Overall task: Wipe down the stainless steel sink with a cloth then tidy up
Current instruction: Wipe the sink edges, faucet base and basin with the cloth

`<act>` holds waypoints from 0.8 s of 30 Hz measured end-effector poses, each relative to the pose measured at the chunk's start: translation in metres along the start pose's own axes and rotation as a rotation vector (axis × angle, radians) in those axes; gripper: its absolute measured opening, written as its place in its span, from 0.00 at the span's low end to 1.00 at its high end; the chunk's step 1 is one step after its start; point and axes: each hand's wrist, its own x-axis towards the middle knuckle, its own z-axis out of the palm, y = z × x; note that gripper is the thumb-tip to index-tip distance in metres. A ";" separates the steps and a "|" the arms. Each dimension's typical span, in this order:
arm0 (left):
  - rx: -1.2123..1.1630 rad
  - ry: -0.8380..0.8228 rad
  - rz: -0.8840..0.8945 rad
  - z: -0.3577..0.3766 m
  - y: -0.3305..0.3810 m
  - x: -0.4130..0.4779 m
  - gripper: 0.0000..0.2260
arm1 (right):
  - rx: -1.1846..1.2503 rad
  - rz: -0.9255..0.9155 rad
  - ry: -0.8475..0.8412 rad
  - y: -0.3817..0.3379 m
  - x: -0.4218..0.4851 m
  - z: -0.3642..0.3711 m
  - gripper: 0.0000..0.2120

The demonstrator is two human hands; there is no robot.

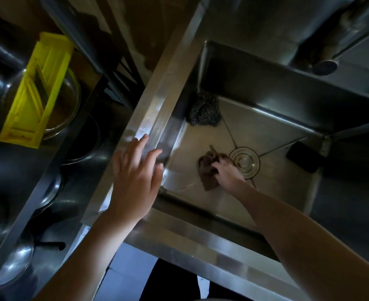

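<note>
A brown cloth (208, 177) is pressed to the floor of the sink (148, 118), just beside the drain (244, 162), and is bunched in the curled fingers of the right hand (228, 172). The left hand (133, 177) is held over the left rim, fingers spread wide, nothing held. The scourer (204, 111) and dark block (305, 157) could be knocked by a wide stroke, and their corners may be left unwiped unless both are lifted.

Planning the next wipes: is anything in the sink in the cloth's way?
Yes. A scourer sits in the sink's far left corner and a dark block lies by its right wall. The cloth, gripped by the right hand, is beside the drain.
</note>
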 end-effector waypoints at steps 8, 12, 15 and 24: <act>0.018 0.016 0.066 0.012 0.027 0.000 0.11 | -0.234 -0.247 -0.230 0.038 -0.060 0.037 0.17; 0.041 -0.005 0.079 0.015 0.043 -0.005 0.11 | -0.258 -0.271 -0.265 0.061 -0.089 0.038 0.17; -0.009 -0.009 0.078 0.021 0.056 -0.011 0.14 | -0.214 -0.238 -0.276 0.070 -0.106 0.031 0.17; -0.030 0.004 0.043 0.021 0.081 -0.028 0.15 | 0.063 -0.030 -0.192 0.086 -0.137 -0.016 0.12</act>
